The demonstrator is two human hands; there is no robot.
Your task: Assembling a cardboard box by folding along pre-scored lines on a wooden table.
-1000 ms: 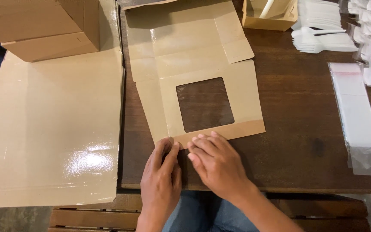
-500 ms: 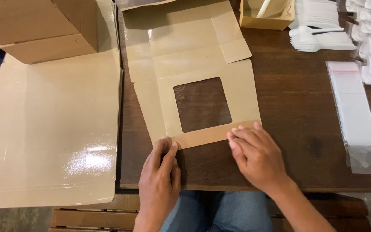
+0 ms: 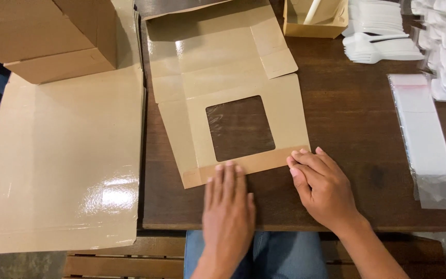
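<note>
Dark wood table (image 3: 367, 134) here, glossy cardboard sheet (image 3: 58, 165) hanging off its left side. Box blank (image 3: 233, 103) lies flat in the middle; my left hand (image 3: 228, 206) and right hand (image 3: 321, 186) press its near flap, fingers flat, gripping nothing.

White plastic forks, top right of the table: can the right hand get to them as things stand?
Probably yes. The right hand rests on the flat windowed box blank, holding nothing, and bare tabletop lies between it and the forks.
</note>
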